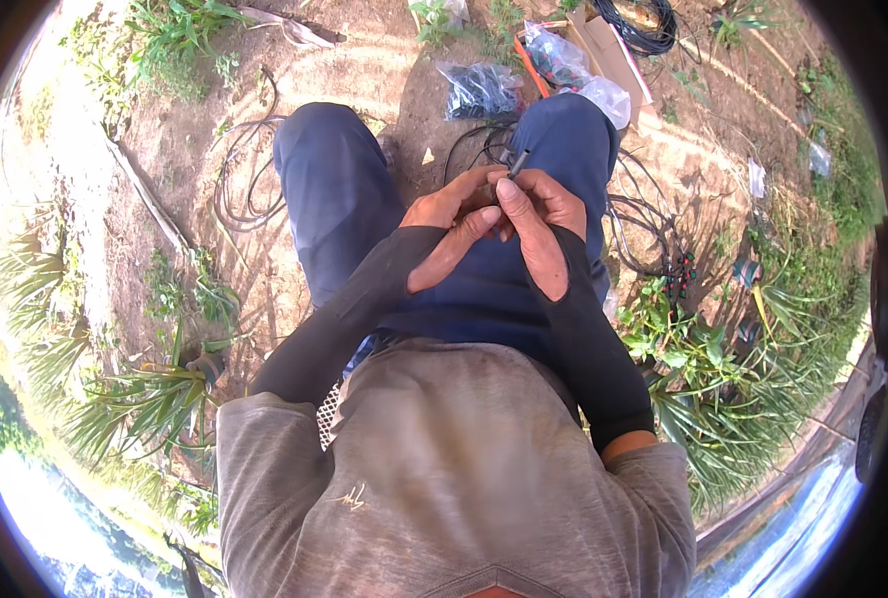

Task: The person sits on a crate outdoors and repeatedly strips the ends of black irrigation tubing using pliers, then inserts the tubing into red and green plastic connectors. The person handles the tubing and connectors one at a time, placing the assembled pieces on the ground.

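My left hand (454,214) and my right hand (538,219) meet above my lap, their fingertips bunched together. A short, thin, dark rod-like piece (520,162) sticks up from between the fingers, beside my right thumb. My right hand pinches it. The left fingers are closed right up against the right ones, and what they grip is hidden. Both forearms wear black sleeves. Below the hands are my legs in blue trousers (329,179), knees apart.
Past my knees lie a clear bag of small dark parts (479,90), an open cardboard box (608,50) with plastic bags, and a black hose coil (643,25). Loose black tubing (244,189) lies left, more tubing (648,224) right. Spiky plants (145,409) grow on both sides.
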A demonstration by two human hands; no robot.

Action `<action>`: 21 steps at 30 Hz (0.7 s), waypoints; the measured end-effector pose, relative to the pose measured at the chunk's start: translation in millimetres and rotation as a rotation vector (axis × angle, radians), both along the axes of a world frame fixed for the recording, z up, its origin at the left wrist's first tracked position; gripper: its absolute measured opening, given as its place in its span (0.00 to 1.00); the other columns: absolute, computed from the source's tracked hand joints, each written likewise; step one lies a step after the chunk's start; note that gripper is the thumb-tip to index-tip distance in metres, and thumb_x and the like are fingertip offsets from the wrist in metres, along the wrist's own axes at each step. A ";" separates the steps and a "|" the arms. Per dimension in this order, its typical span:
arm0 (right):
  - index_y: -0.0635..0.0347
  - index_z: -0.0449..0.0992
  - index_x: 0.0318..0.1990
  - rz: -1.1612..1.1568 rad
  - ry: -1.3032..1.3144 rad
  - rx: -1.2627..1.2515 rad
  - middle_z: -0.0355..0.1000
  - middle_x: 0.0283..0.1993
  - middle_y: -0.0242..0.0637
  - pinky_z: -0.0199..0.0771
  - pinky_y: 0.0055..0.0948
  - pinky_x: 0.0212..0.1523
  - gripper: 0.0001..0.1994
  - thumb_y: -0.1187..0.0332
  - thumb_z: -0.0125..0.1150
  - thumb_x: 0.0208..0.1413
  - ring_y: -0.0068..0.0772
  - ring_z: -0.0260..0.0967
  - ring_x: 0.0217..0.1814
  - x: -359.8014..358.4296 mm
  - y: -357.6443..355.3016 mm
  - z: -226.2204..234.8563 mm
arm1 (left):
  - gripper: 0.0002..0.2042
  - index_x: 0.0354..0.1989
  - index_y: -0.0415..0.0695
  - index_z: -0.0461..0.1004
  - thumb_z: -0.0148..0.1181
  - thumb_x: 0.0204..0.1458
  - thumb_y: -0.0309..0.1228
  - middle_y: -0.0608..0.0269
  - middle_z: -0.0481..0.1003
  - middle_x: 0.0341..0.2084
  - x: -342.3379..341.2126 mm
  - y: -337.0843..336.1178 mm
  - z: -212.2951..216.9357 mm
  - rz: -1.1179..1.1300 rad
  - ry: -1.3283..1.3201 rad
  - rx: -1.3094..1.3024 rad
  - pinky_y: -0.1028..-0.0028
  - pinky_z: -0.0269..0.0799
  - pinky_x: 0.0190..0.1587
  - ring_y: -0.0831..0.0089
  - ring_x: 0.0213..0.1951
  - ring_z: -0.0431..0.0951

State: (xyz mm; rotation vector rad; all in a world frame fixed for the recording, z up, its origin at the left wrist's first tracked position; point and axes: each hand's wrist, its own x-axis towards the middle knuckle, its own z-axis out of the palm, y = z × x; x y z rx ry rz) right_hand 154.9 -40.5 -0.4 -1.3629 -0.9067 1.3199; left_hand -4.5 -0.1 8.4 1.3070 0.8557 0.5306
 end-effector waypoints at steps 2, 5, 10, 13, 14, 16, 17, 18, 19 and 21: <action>0.64 0.75 0.40 0.069 -0.187 -0.100 0.69 0.32 0.30 0.64 0.19 0.30 0.09 0.66 0.59 0.61 0.15 0.61 0.29 6.6 -2.6 0.6 | 0.17 0.57 0.40 0.68 0.49 0.63 0.34 0.63 0.73 0.33 -2.9 -4.9 -2.4 0.007 0.115 -0.023 0.78 0.69 0.37 0.79 0.32 0.71; 0.63 0.73 0.43 -0.007 -0.290 0.361 0.68 0.38 0.32 0.66 0.18 0.33 0.10 0.72 0.65 0.55 0.17 0.62 0.31 20.4 -2.0 5.2 | 0.13 0.49 0.39 0.74 0.49 0.63 0.32 0.70 0.69 0.24 -13.7 -3.1 -2.7 -0.034 0.136 0.010 0.80 0.64 0.31 0.82 0.26 0.65; 0.62 0.75 0.48 0.542 -0.627 0.525 0.75 0.44 0.41 0.73 0.26 0.39 0.14 0.72 0.64 0.53 0.32 0.73 0.42 51.4 5.7 20.7 | 0.15 0.39 0.39 0.76 0.47 0.63 0.36 0.70 0.64 0.18 -22.8 -0.4 -0.9 -0.288 0.022 -0.217 0.78 0.61 0.27 0.80 0.23 0.62; 0.63 0.76 0.46 0.626 -0.660 0.443 0.77 0.37 0.38 0.74 0.26 0.38 0.13 0.71 0.65 0.53 0.29 0.75 0.38 57.9 1.1 22.1 | 0.15 0.39 0.38 0.76 0.46 0.63 0.36 0.72 0.61 0.17 -24.7 0.5 -3.1 -0.342 -0.099 -0.393 0.79 0.56 0.25 0.83 0.22 0.59; 0.63 0.76 0.46 0.600 -0.591 0.365 0.77 0.37 0.37 0.73 0.25 0.37 0.12 0.70 0.64 0.55 0.27 0.74 0.36 58.7 -1.6 21.6 | 0.15 0.39 0.38 0.76 0.46 0.63 0.36 0.72 0.61 0.17 -25.4 -0.3 -4.1 -0.355 -0.117 -0.408 0.79 0.55 0.25 0.84 0.22 0.58; 0.63 0.76 0.45 0.555 -0.440 0.196 0.77 0.35 0.34 0.72 0.23 0.35 0.11 0.68 0.63 0.57 0.24 0.73 0.34 59.7 -7.8 20.7 | 0.15 0.39 0.38 0.76 0.45 0.63 0.36 0.73 0.61 0.16 -26.4 -2.3 -5.6 -0.376 -0.112 -0.451 0.80 0.54 0.24 0.84 0.21 0.58; 0.63 0.77 0.45 0.557 -0.396 0.075 0.76 0.35 0.33 0.71 0.22 0.34 0.11 0.66 0.61 0.58 0.22 0.71 0.33 59.5 -10.3 19.6 | 0.15 0.39 0.38 0.75 0.45 0.63 0.36 0.73 0.61 0.16 -26.5 -4.0 -6.6 -0.377 -0.117 -0.436 0.80 0.54 0.25 0.84 0.21 0.58; 0.63 0.77 0.44 0.557 -0.351 -0.050 0.76 0.35 0.32 0.70 0.21 0.33 0.12 0.64 0.60 0.60 0.20 0.70 0.33 59.5 -12.4 19.5 | 0.15 0.39 0.38 0.75 0.45 0.63 0.36 0.73 0.61 0.16 -26.4 -4.2 -7.0 -0.380 -0.123 -0.421 0.80 0.54 0.25 0.85 0.21 0.58; 0.63 0.77 0.44 0.545 -0.289 -0.137 0.76 0.35 0.32 0.69 0.20 0.33 0.13 0.62 0.59 0.61 0.19 0.69 0.32 59.6 -13.8 19.2 | 0.14 0.39 0.38 0.75 0.45 0.63 0.35 0.73 0.61 0.16 -26.3 -4.3 -7.7 -0.393 -0.138 -0.401 0.80 0.54 0.25 0.85 0.21 0.58; 0.61 0.76 0.45 0.588 -0.207 -0.160 0.76 0.35 0.30 0.67 0.18 0.32 0.15 0.58 0.56 0.63 0.17 0.67 0.31 57.4 -16.6 18.5 | 0.14 0.38 0.38 0.75 0.45 0.63 0.35 0.73 0.61 0.16 -26.8 -3.4 -8.1 -0.388 -0.120 -0.384 0.80 0.54 0.25 0.85 0.21 0.59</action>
